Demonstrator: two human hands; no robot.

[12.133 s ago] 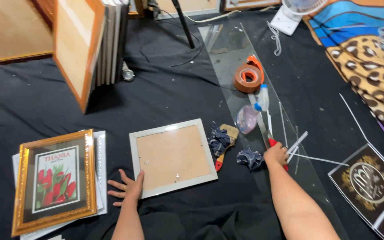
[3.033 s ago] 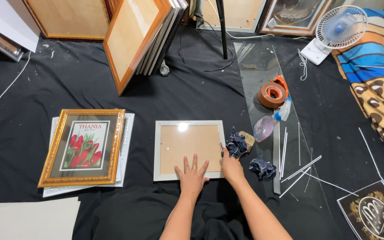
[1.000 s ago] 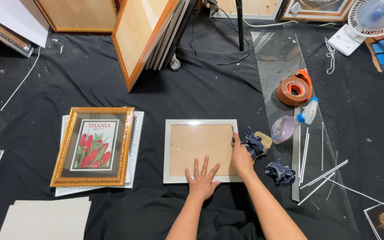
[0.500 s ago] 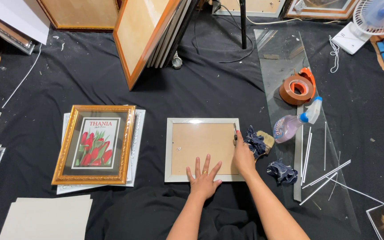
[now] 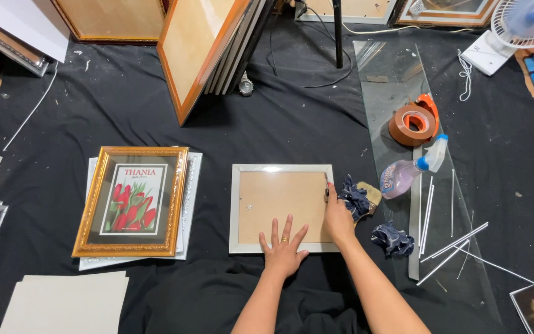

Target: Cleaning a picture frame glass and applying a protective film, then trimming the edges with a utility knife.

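Down on the black cloth (image 5: 279, 124) that covers the floor, the person's left hand (image 5: 284, 246) lies flat, fingers spread wide, pressing on the brown backing of the silver frame (image 5: 281, 208), which lies face down right in front of them. It grips nothing, just an open palm pinning the near edge. The right hand (image 5: 337, 218) sits at the frame's right rail, fingers curled around a small tool (image 5: 327, 185) with a red handle, its tip at the inner edge of that rail.

Just right of that hand lie a crumpled dark rag (image 5: 355, 199) and a brush (image 5: 371, 193) touching it, with a second rag (image 5: 392, 239) a little nearer. Over to the left, well apart, a gold frame (image 5: 132, 201) with a red tulip print rests on top of a white frame. Grey boards (image 5: 63, 303) lie in the near left corner.

Farther right, a long glass sheet (image 5: 397, 86) carries thin white strips (image 5: 440, 219), a spray bottle (image 5: 408, 174) lying on its side, and a brown tape roll (image 5: 412, 122) in an orange dispenser. At the back, frames lean in a stack (image 5: 208, 49), and a small white fan (image 5: 514, 25) sits in the far right corner.
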